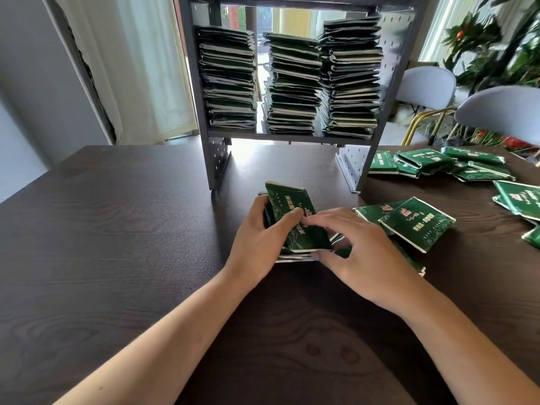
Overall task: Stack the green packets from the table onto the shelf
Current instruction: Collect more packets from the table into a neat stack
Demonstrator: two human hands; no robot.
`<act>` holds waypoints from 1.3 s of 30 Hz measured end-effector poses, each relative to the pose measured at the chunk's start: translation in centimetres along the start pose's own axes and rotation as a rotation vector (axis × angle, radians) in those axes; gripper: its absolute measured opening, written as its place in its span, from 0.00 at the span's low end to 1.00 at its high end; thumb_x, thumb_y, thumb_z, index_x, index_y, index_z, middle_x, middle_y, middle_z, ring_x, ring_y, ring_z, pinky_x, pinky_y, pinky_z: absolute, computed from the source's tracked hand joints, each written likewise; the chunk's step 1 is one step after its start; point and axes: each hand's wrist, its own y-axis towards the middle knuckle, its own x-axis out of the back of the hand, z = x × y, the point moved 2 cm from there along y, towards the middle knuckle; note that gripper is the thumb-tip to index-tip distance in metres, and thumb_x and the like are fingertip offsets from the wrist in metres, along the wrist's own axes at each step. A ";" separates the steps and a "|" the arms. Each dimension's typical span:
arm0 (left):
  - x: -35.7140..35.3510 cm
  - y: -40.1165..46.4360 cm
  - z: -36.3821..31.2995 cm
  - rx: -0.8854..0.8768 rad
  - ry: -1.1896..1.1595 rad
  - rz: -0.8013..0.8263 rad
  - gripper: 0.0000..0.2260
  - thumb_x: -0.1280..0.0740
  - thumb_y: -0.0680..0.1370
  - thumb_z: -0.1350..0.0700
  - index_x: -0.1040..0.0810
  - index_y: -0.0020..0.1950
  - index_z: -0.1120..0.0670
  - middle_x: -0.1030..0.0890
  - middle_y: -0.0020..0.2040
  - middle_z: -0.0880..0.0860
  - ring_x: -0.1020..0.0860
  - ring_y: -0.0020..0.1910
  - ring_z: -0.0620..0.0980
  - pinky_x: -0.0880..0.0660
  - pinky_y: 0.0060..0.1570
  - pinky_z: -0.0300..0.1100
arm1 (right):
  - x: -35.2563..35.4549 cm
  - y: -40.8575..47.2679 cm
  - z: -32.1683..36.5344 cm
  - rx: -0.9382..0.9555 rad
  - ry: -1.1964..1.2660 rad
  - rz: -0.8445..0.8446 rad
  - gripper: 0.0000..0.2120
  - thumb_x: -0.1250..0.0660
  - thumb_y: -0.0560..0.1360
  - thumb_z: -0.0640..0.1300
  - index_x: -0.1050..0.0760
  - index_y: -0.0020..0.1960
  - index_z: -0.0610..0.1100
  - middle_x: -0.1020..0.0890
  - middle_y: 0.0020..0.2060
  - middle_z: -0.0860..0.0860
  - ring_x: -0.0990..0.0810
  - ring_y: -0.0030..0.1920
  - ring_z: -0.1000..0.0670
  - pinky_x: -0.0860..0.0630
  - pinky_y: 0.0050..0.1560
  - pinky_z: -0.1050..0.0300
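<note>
A small pile of green packets [295,217] lies on the dark table [117,229] in front of the shelf. My left hand [257,244] grips the pile from its left side, thumb on the top packet. My right hand [359,252] touches the pile's right edge with curled fingers. More loose green packets [415,223] lie just right of my hands, and others [438,166] are scattered at the far right. The grey metal shelf [292,137] stands at the table's back and holds three tall stacks of packets [295,83].
Two pale chairs [502,112] with gold legs stand beyond the table's right side, with plants [491,48] behind them. A curtain [131,68] hangs at the back left. The shelf's perforated legs [217,162] rest on the table.
</note>
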 end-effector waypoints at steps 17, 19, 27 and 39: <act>-0.1 0.2 0.2 -0.012 0.051 0.051 0.11 0.31 0.75 0.49 0.24 0.57 0.41 0.15 0.52 0.42 0.15 0.52 0.46 0.21 0.60 0.55 | 2.1 0.0 -1.4 -0.386 -0.465 0.010 0.38 0.34 0.74 0.41 0.45 0.80 0.55 0.25 0.65 0.48 0.25 0.57 0.45 0.31 0.53 0.54; -0.1 0.2 0.2 0.000 0.031 0.066 0.13 0.34 0.73 0.49 0.24 0.57 0.42 0.14 0.52 0.44 0.15 0.53 0.48 0.22 0.61 0.57 | 2.2 0.1 -1.2 -0.374 -0.415 -0.067 0.35 0.35 0.74 0.39 0.41 0.78 0.55 0.21 0.62 0.50 0.21 0.52 0.45 0.26 0.55 0.52; -0.2 -0.1 0.2 -0.025 0.069 0.042 0.26 0.31 0.74 0.49 0.33 0.71 0.39 0.15 0.47 0.40 0.16 0.49 0.42 0.22 0.62 0.53 | 1.6 -0.2 0.3 -0.301 0.064 -0.390 0.21 0.35 0.78 0.36 0.26 0.67 0.56 0.22 0.57 0.62 0.23 0.59 0.54 0.26 0.63 0.50; -0.2 0.0 0.2 -0.082 0.032 0.057 0.17 0.31 0.75 0.37 0.22 0.63 0.36 0.17 0.59 0.42 0.20 0.60 0.38 0.26 0.68 0.47 | -1.1 -0.2 1.2 -0.096 0.495 -0.139 0.20 0.36 0.74 0.44 0.28 0.66 0.54 0.20 0.61 0.55 0.23 0.65 0.59 0.29 0.67 0.63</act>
